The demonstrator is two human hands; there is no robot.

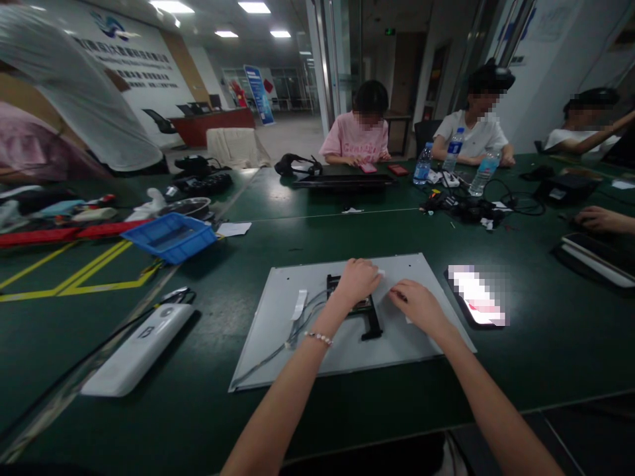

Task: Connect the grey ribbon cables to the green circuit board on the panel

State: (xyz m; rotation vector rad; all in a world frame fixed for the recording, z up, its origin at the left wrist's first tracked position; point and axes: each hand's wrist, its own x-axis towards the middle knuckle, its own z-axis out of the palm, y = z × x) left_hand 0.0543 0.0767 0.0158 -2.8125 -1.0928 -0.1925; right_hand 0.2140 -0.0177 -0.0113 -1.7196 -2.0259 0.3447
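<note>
A pale grey flat panel (278,357) lies on the green table in front of me. On its middle sits a black bracket (372,324) around a circuit board, partly covered by my left hand. Grey cables (268,360) run from there to the panel's near left corner. My left hand (356,283) is bent over the bracket's far side, fingers closed near a small white piece (380,275). Just to its right, above the panel, my right hand (419,304) has curled fingers pressed together. What either hand's fingertips hold is too small to make out.
A lit phone (476,297) lies right of the panel, a white device (141,350) with a cable left. Beyond are a blue basket (173,238), a dark flat monitor-like object (347,182), water bottles (485,173) and tangled black cables (466,208). Several people are around the table.
</note>
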